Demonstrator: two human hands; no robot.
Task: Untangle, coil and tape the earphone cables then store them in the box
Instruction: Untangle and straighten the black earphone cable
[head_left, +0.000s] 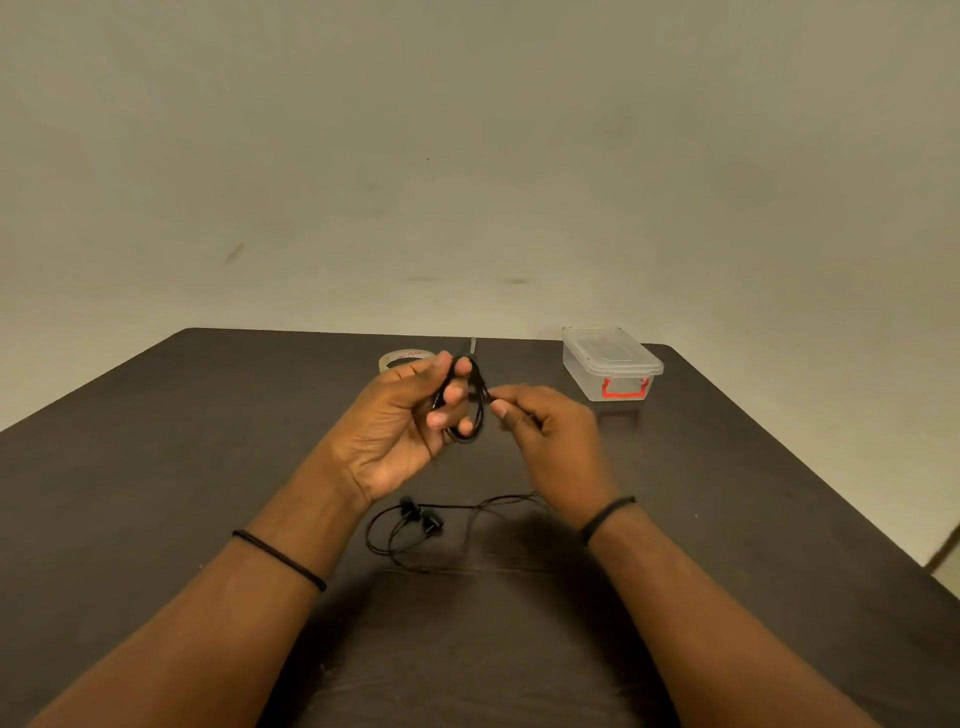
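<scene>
Both hands are raised over the middle of the bench (156, 467), forearms reaching in from the near edge, each wrist ringed by a thin black band. Palm turned inward, the left hand (410, 426) has its fingers (457, 394) curled through a small coil of black earphone cable (470, 405), which loops around them and stands roughly upright. Meeting the coil from the other side, the right hand (550, 441) pinches the cable at the coil's edge between thumb and forefinger, its remaining fingers folded; its outline is slightly blurred.

Dark bench surface lies bare to either side of the forearms and out to the left edge and right corner, and its far edge runs along a plain pale wall. Beyond and to the right of the right hand, near the far edge, sits a clear plastic box (610, 364) with its lid on and a red clasp facing the person. Just beyond the left hand lies a roll of clear tape (402, 358), partly hidden by the fingers; red print on its core is too small to read. Below the hands, between the wrists, the uncoiled cable (467, 506) trails loose on the bench, ending in two black earbuds (423, 517) lying close together.
</scene>
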